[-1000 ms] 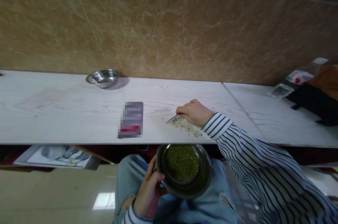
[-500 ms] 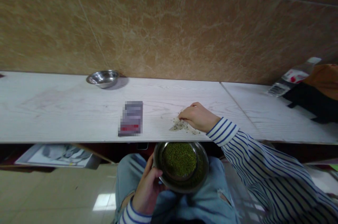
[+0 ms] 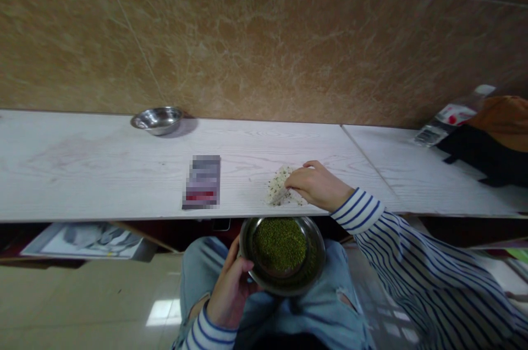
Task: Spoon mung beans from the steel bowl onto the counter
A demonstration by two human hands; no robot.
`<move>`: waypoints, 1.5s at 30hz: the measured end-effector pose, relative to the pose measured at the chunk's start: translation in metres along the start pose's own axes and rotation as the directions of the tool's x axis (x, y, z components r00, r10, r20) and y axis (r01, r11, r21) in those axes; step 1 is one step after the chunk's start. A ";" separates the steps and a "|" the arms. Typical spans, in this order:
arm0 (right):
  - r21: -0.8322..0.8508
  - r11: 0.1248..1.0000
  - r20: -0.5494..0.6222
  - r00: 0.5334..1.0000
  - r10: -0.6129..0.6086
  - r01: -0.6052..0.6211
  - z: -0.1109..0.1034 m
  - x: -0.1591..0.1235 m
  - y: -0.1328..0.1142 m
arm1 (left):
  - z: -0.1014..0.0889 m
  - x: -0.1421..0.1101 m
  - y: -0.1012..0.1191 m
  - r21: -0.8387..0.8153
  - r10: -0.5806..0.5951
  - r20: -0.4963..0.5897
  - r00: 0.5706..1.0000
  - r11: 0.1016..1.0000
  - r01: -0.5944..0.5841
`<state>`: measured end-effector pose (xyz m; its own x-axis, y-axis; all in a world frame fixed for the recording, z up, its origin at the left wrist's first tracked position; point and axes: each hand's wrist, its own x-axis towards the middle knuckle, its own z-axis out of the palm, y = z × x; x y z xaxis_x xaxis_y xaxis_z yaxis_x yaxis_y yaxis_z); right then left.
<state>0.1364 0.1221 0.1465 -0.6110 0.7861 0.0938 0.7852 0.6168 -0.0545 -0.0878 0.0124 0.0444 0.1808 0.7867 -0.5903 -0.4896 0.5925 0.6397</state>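
My left hand (image 3: 231, 294) grips the left rim of a steel bowl (image 3: 317, 262), its thumb over the edge. Green beans (image 3: 280, 245), which look like mung beans, lie in this bowl, held over my lap just below the counter edge. My right hand (image 3: 315, 186) is at the right side of a small spread of white grains with dark and green specks (image 3: 280, 187) on the counter. Its fingertips are pinched together and point down into the grains. Whatever they hold, if anything, is too small to make out.
On the white counter (image 3: 99, 174) stand a second steel bowl (image 3: 157, 121) by the wall and a blurred flat dark object (image 3: 203, 182). At the right, a plastic bottle (image 3: 447, 119) leans by a black and brown bag (image 3: 490, 146). Below is an open drawer (image 3: 82, 242).
My right hand has shifted slightly right, and more of the white grains now show, spread farther back. My left hand keeps its hold on the bowl. The view has shifted slightly.
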 end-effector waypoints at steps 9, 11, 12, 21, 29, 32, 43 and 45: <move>-0.018 1.000 -0.007 1.000 0.004 -0.004 0.003 -0.011 0.003 | 0.005 -0.003 0.002 0.022 -0.001 -0.013 1.000 1.000 0.001; -0.016 1.000 -0.011 1.000 0.015 -0.015 0.002 -0.014 0.003 | 0.005 -0.002 0.002 0.026 0.001 -0.015 1.000 1.000 -0.001; -0.013 1.000 -0.014 1.000 0.020 -0.020 0.002 -0.015 0.003 | 0.005 -0.002 0.001 0.025 0.002 -0.014 1.000 1.000 -0.002; 0.017 0.994 -0.064 0.992 0.108 -0.107 -0.005 -0.026 -0.010 | 0.008 -0.004 0.004 0.024 0.007 -0.025 1.000 1.000 -0.006; 0.117 0.988 -0.071 0.992 0.105 -0.097 0.016 -0.028 -0.034 | 0.003 -0.002 0.003 0.002 -0.020 -0.010 1.000 1.000 0.020; 0.123 0.987 -0.057 0.992 0.110 -0.102 0.020 -0.024 -0.037 | 0.001 -0.001 0.002 0.003 -0.027 -0.017 0.999 1.000 0.027; 0.136 0.940 -0.109 0.939 0.327 -0.312 0.031 -0.018 -0.023 | 0.003 0.000 0.002 0.005 -0.010 -0.032 0.999 1.000 0.010; 0.136 0.934 -0.113 0.932 0.345 -0.329 0.031 -0.017 -0.019 | 0.003 0.001 0.001 0.005 -0.006 -0.035 0.999 1.000 0.007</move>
<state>0.1284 0.0984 0.1149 -0.2873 0.9405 0.1813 0.9212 0.3232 -0.2168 -0.0859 0.0145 0.0460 0.1542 0.7764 -0.6111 -0.4845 0.5984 0.6381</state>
